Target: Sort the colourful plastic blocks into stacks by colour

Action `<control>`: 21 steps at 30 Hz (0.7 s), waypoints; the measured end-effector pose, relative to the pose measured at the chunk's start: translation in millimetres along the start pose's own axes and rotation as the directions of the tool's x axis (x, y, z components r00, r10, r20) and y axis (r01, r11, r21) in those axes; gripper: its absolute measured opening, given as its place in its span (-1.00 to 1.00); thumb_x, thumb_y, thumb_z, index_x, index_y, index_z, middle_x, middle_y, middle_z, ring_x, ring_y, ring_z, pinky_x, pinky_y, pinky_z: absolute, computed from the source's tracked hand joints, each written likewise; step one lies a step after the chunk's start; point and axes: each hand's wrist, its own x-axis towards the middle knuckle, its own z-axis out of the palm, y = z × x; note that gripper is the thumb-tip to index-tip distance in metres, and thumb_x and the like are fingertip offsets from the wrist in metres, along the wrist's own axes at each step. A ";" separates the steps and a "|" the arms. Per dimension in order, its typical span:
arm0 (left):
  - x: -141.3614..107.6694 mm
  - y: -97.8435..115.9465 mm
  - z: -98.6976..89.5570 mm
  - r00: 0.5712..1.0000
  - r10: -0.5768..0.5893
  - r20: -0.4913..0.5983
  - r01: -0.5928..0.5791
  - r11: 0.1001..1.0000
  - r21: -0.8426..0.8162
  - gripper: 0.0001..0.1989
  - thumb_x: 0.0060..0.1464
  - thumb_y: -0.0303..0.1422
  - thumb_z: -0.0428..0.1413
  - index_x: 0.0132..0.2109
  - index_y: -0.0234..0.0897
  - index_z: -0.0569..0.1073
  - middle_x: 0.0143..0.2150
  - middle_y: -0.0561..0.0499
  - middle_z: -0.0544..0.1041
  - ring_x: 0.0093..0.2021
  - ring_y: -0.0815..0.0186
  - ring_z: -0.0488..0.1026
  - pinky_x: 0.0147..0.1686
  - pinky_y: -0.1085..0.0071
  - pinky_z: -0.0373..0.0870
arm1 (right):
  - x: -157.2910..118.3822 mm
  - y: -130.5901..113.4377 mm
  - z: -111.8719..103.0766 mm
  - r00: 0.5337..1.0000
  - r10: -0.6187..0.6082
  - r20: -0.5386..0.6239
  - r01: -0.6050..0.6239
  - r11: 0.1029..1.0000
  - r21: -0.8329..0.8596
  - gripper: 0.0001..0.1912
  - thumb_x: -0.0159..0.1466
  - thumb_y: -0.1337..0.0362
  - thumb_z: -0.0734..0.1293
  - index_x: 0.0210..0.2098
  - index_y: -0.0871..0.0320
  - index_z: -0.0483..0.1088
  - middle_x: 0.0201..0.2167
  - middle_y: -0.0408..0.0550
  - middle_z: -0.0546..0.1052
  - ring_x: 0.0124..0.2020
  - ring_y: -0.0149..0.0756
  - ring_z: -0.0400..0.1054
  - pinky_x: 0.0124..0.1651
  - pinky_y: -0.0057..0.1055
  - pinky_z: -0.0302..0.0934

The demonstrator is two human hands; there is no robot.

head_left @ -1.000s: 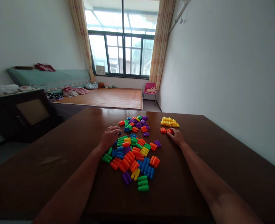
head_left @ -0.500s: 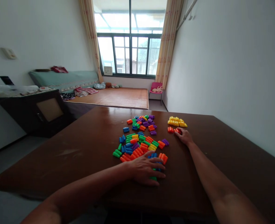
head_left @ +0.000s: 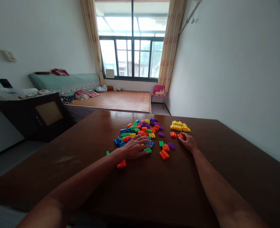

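Note:
My left hand (head_left: 135, 147) lies flat with fingers spread over the near side of a mixed pile of coloured plastic pieces (head_left: 142, 133), covering some of them. A green piece (head_left: 148, 150) shows at its fingertips. At the right, my right hand (head_left: 188, 141) has its fingers closed on an orange plastic piece (head_left: 181, 136). Just left of that sits another orange piece (head_left: 173, 135). Yellow pieces (head_left: 179, 126) stand grouped together behind it. Between the hands lie loose orange pieces (head_left: 164, 155), a green piece (head_left: 161, 144) and a purple piece (head_left: 171, 146).
The brown table (head_left: 140, 190) spreads under both arms. Beyond its far edge are a bed (head_left: 123, 99) with a mat and a pink chair (head_left: 159, 90). A dark cabinet (head_left: 32, 114) stands at the left. An orange piece (head_left: 121, 163) lies by my left forearm.
My left hand has moved away from me and slightly left, pushing the pile's near pieces towards the far ones. Some pieces have scattered. My right hand has stayed nearly still by the orange pieces.

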 end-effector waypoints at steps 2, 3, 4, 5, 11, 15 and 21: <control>-25.2 9.6 -14.0 0.999 0.028 0.025 -0.027 0.999 -0.029 -0.59 0.21 -0.14 0.04 0.18 -0.02 0.39 0.23 -0.03 0.39 0.28 0.12 0.22 0.31 0.14 -0.03 | -0.3 1.4 -0.4 1.000 0.018 -0.005 -0.018 1.000 0.018 -0.49 0.16 0.03 0.29 0.02 0.14 0.42 -0.09 0.08 0.55 -0.11 -0.11 0.43 -0.04 -0.24 0.28; -39.5 13.7 -19.5 0.996 0.056 0.064 -0.053 0.998 -0.045 -0.55 0.19 -0.11 0.06 0.21 -0.01 0.37 0.23 -0.02 0.39 0.28 0.10 0.22 0.32 0.14 -0.06 | -0.4 2.4 -0.5 1.000 0.031 -0.004 -0.031 0.999 0.027 -0.49 0.15 0.01 0.30 0.02 0.13 0.42 -0.10 0.07 0.56 -0.12 -0.11 0.44 -0.06 -0.24 0.29; -54.0 16.6 -23.5 0.993 0.071 0.099 -0.065 0.996 -0.060 -0.51 0.17 -0.09 0.06 0.23 0.00 0.33 0.24 -0.01 0.38 0.29 0.10 0.21 0.33 0.14 -0.09 | -0.4 3.4 -0.5 0.999 0.046 -0.004 -0.046 0.998 0.035 -0.48 0.14 0.00 0.30 0.02 0.12 0.42 -0.11 0.06 0.56 -0.13 -0.12 0.44 -0.07 -0.24 0.29; -67.6 18.1 -25.6 0.989 0.078 0.126 -0.070 0.995 -0.070 -0.47 0.17 -0.07 0.06 0.26 0.01 0.30 0.25 -0.01 0.37 0.29 0.11 0.20 0.34 0.15 -0.12 | -0.4 4.5 -0.5 0.998 0.058 -0.006 -0.058 0.997 0.041 -0.48 0.14 0.00 0.30 0.02 0.12 0.41 -0.12 0.06 0.56 -0.14 -0.12 0.44 -0.07 -0.23 0.30; -91.3 -1.5 -8.0 0.992 -0.070 0.102 0.063 0.996 0.063 -0.53 0.27 -0.17 -0.03 0.29 -0.01 0.24 0.30 0.03 0.31 0.33 0.17 0.13 0.35 0.18 -0.23 | -2.1 10.4 -1.4 0.998 0.051 -0.043 -0.048 0.996 0.081 -0.49 0.11 0.00 0.31 -0.02 0.14 0.44 -0.05 0.10 0.52 -0.10 -0.10 0.42 0.00 -0.20 0.28; -56.8 -28.5 -0.4 0.993 -0.119 0.000 0.118 0.985 0.122 -0.57 0.25 -0.15 0.00 0.24 -0.01 0.31 0.28 0.04 0.33 0.31 0.16 0.14 0.33 0.16 -0.18 | -4.6 13.8 -1.1 0.996 0.077 -0.036 -0.070 0.986 0.150 -0.44 0.09 -0.03 0.32 -0.02 0.15 0.43 -0.07 0.10 0.52 -0.12 -0.10 0.44 0.01 -0.18 0.29; -61.3 -116.3 -5.2 0.693 -0.602 -0.396 0.656 0.755 0.001 -0.66 0.26 -0.15 -0.08 -0.02 -0.06 0.53 0.14 -0.02 0.47 0.22 0.14 0.29 0.24 0.17 0.10 | -4.5 20.4 1.7 0.993 0.112 -0.033 -0.098 0.956 0.276 -0.40 0.06 -0.03 0.35 0.02 0.16 0.39 -0.01 0.12 0.48 -0.08 -0.12 0.43 0.02 -0.22 0.31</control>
